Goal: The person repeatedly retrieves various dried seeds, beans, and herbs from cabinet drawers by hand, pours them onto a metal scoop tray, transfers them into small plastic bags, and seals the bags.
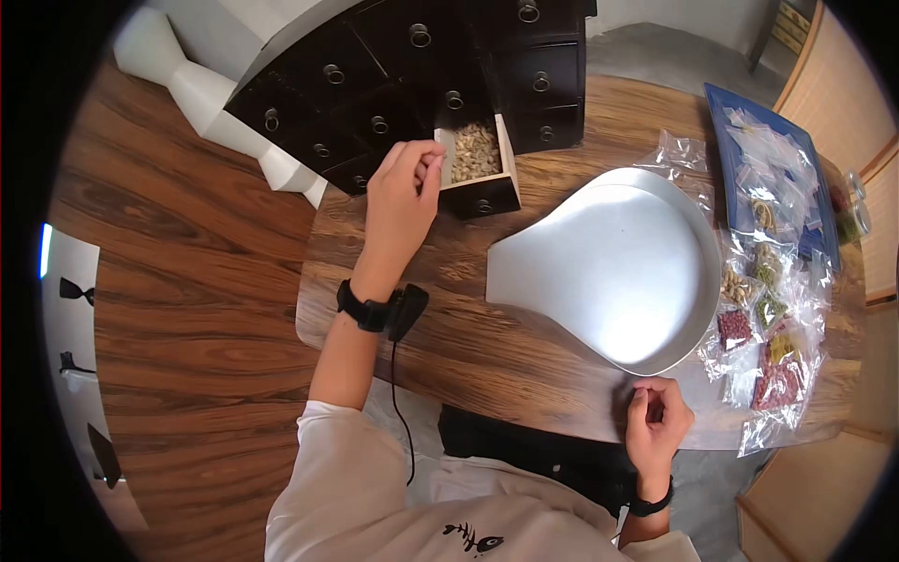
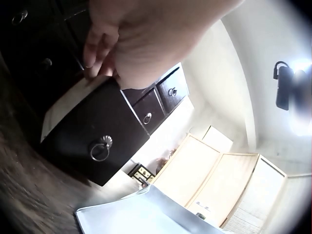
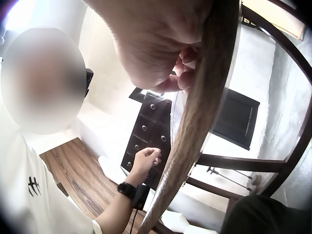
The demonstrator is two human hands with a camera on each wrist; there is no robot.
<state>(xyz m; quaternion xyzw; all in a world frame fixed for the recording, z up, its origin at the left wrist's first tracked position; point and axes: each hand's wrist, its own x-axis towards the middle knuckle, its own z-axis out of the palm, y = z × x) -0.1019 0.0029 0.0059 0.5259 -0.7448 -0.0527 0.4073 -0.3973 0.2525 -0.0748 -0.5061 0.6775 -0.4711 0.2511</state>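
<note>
My left hand (image 1: 405, 192) is at the left side of a pulled-out drawer (image 1: 513, 155) in a black cabinet, its fingers bent near the drawer's side wall. Whether those fingers pinch anything, I cannot tell. Pale, dried-looking pieces (image 1: 476, 153) fill the drawer. In the left wrist view the drawer's dark front (image 2: 100, 131) carries a ring pull (image 2: 101, 147). My right hand (image 1: 658, 423) rests at the table's front edge with loosely curled fingers and nothing visible in it. Just beyond it lies a big metal scoop-shaped pan (image 1: 609, 267), its narrow spout pointing left.
The black cabinet (image 1: 398, 70) with several ring-pull drawers stands at the back of the wooden table (image 1: 440, 328). On the right are clear bags (image 1: 777, 375) of dried goods, a blue tray (image 1: 719, 140) with more bags, and jars (image 1: 854, 220). A cable (image 1: 398, 403) hangs from the left wrist device.
</note>
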